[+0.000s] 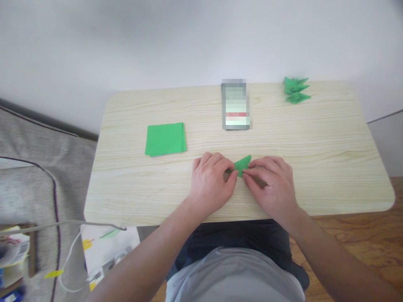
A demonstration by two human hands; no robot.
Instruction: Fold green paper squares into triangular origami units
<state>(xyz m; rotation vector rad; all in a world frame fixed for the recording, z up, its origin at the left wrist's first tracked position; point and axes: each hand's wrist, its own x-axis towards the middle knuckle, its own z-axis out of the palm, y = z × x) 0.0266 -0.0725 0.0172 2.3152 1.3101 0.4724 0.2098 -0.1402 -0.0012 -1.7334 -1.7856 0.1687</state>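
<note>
A small folded piece of green paper is held between both hands near the table's front edge, one corner pointing up and away. My left hand pinches its left side between thumb and fingers. On the other side, my right hand has thumb and fingertips closed on the paper's right edge. The fingers hide part of the folds. To the left lies a stack of green paper sheets. Several folded green paper pieces with pointed tips sit at the back right.
A phone, blurred by pixels, lies at the back middle of the pale wooden table. Behind it stands a white wall. Cables and a white box-like item are at the lower left, beside grey fabric.
</note>
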